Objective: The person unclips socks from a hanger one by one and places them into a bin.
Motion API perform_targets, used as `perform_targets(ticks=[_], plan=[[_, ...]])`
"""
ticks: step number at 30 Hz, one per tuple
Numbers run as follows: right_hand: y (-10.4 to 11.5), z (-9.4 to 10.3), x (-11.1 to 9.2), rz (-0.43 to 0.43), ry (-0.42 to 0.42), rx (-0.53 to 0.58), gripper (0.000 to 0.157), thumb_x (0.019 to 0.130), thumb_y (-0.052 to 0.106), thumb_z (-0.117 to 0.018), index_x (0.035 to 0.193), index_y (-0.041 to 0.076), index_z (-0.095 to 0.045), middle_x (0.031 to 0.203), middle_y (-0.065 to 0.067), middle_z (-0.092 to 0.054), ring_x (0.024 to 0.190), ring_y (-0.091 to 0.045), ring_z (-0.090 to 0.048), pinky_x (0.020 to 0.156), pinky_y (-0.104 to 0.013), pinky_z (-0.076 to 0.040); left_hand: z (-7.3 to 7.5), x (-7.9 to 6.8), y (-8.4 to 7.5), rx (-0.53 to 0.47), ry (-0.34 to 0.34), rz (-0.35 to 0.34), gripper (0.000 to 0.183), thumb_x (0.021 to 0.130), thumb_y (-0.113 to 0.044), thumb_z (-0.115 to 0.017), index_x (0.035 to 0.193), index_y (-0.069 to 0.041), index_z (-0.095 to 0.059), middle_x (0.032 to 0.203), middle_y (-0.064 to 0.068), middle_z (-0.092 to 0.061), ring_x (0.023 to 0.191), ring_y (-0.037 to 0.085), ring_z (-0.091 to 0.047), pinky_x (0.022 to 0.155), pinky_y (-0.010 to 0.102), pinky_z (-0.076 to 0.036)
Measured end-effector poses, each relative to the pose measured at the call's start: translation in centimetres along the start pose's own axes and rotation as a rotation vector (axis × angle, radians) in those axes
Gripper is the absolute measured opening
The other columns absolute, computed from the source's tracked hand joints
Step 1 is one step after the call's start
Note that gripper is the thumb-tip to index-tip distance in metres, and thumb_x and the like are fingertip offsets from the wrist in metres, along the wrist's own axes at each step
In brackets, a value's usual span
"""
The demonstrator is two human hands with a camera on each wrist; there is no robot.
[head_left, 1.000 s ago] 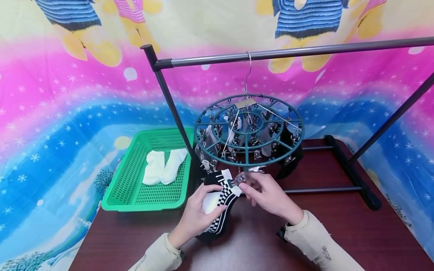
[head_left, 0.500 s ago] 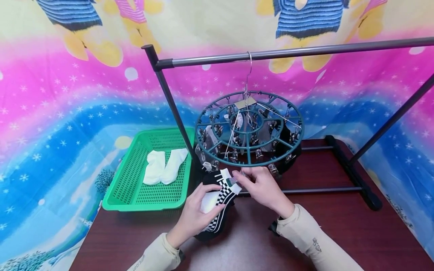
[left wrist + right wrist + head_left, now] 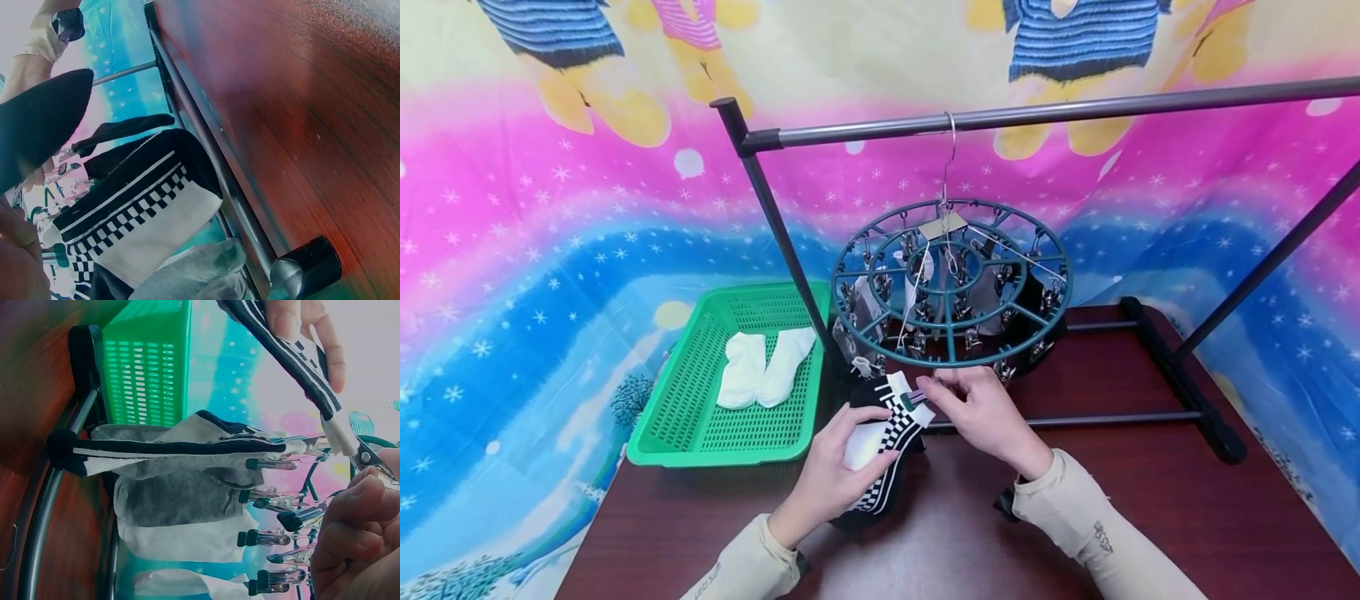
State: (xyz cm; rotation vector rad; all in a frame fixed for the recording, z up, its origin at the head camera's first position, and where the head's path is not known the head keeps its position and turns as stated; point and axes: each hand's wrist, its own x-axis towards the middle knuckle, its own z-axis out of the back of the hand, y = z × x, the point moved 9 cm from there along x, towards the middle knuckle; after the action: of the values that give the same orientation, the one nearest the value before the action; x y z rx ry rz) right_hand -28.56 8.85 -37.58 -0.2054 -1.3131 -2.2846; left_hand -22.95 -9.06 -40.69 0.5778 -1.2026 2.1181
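Note:
My left hand [image 3: 831,467] holds a black-and-white checkered sock [image 3: 898,429] between thumb and fingers, below the front rim of a round green clip hanger [image 3: 951,364]. The sock's white cuff points up and to the right. At that cuff sits a metal clip [image 3: 914,399] with green tips, its handles pinched by my right hand [image 3: 988,421]. In the right wrist view the clip [image 3: 367,456] meets the cuff's edge, close to my right thumb. Other socks hang from the hanger, among them a striped black-and-white sock [image 3: 175,447] and a grey sock [image 3: 181,500].
A green basket [image 3: 722,457] with white socks [image 3: 743,371] in it stands to the left. The hanger hooks over the bar [image 3: 865,129] of a dark metal rack, whose foot [image 3: 1180,379] rests on the brown table [image 3: 1150,508]. Several unused clips [image 3: 269,539] dangle nearby.
My right hand has shifted slightly left, its fingers now covering the clip's handles that showed earlier. The hanger has swayed a little. My left hand and the sock have stayed nearly still.

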Motion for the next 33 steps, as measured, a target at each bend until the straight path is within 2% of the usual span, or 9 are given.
perform_targets(ticks=[6,10,15,18,20,22,25,30,33], plan=[[0.3,0.2,0.0,0.017,-0.004,-0.005,0.048,0.105,0.026,-0.062,0.061,0.019,-0.045,0.057,0.011,-0.03,0.054,-0.01,-0.035,0.055,-0.026,-0.032,0.0,0.0,0.2,-0.001,0.016,0.036,0.051,0.084,-0.013,-0.087,0.13,-0.018,-0.063,0.112,0.003,-0.067,0.095,0.014,-0.061,0.071,0.026,-0.055],[0.2,0.3,0.0,-0.011,0.004,-0.004,0.044,0.105,0.028,-0.062,0.063,0.019,-0.053,0.057,0.01,-0.031,0.053,-0.011,-0.036,0.055,-0.026,-0.033,0.1,0.0,0.2,0.001,0.01,0.028,0.052,0.083,-0.012,-0.087,0.129,-0.018,-0.064,0.112,0.002,-0.067,0.096,0.014,-0.062,0.072,0.026,-0.055],[-0.1,0.5,-0.2,-0.035,-0.002,-0.027,0.029,0.105,0.028,-0.062,0.084,0.014,-0.076,0.057,0.01,-0.032,0.053,-0.01,-0.036,0.057,-0.026,-0.035,0.1,-0.2,0.2,0.009,0.017,0.02,0.052,0.082,-0.011,-0.087,0.129,-0.017,-0.065,0.112,0.001,-0.068,0.097,0.014,-0.063,0.073,0.025,-0.054],[-0.4,0.7,-0.3,-0.035,-0.018,-0.035,0.025,0.105,0.028,-0.062,0.094,0.013,-0.079,0.057,0.011,-0.031,0.054,-0.009,-0.036,0.058,-0.026,-0.036,0.1,-0.3,0.2,0.026,0.035,0.023,0.051,0.082,-0.011,-0.087,0.128,-0.018,-0.065,0.115,0.001,-0.069,0.1,0.014,-0.063,0.076,0.026,-0.053],[-0.5,0.8,-0.2,-0.026,-0.028,-0.038,0.029,0.105,0.029,-0.062,0.085,0.014,-0.077,0.057,0.011,-0.031,0.054,-0.009,-0.035,0.058,-0.026,-0.035,0.2,-0.4,0.1,0.039,0.046,0.02,0.052,0.082,-0.011,-0.087,0.128,-0.019,-0.065,0.117,0.0,-0.07,0.101,0.014,-0.063,0.075,0.027,-0.053],[-0.6,0.9,-0.2,-0.012,-0.042,-0.035,0.037,0.105,0.03,-0.062,0.071,0.017,-0.067,0.057,0.011,-0.03,0.054,-0.01,-0.035,0.057,-0.026,-0.035,0.5,-0.3,0.0,0.053,0.057,0.014,0.052,0.081,-0.01,-0.087,0.128,-0.019,-0.065,0.119,-0.001,-0.071,0.103,0.014,-0.064,0.082,0.031,-0.054],[-0.6,1.0,-0.2,0.009,-0.062,-0.025,0.043,0.104,0.03,-0.064,0.063,0.02,-0.054,0.058,0.011,-0.031,0.055,-0.011,-0.037,0.056,-0.027,-0.034,1.0,-0.2,-0.1,0.059,0.078,0.008,0.052,0.081,-0.01,-0.088,0.127,-0.019,-0.066,0.121,-0.003,-0.072,0.104,0.014,-0.065,0.089,0.04,-0.055],[-1.0,1.0,-0.4,0.001,-0.068,-0.006,0.042,0.102,0.03,-0.067,0.063,0.022,-0.054,0.058,0.01,-0.035,0.055,-0.012,-0.041,0.057,-0.027,-0.035,2.2,-0.1,-0.3,0.04,0.107,0.0,0.052,0.08,-0.007,-0.088,0.127,-0.019,-0.068,0.123,-0.003,-0.073,0.111,0.015,-0.069,0.106,0.062,-0.046],[-1.2,0.9,-0.3,-0.006,-0.063,-0.001,0.045,0.102,0.03,-0.067,0.062,0.02,-0.05,0.058,0.01,-0.034,0.055,-0.011,-0.04,0.057,-0.027,-0.034,3.0,-0.1,-0.5,0.042,0.106,-0.031,0.053,0.079,-0.006,-0.088,0.126,-0.018,-0.069,0.123,-0.001,-0.074,0.112,0.017,-0.071,0.109,0.064,-0.044]])
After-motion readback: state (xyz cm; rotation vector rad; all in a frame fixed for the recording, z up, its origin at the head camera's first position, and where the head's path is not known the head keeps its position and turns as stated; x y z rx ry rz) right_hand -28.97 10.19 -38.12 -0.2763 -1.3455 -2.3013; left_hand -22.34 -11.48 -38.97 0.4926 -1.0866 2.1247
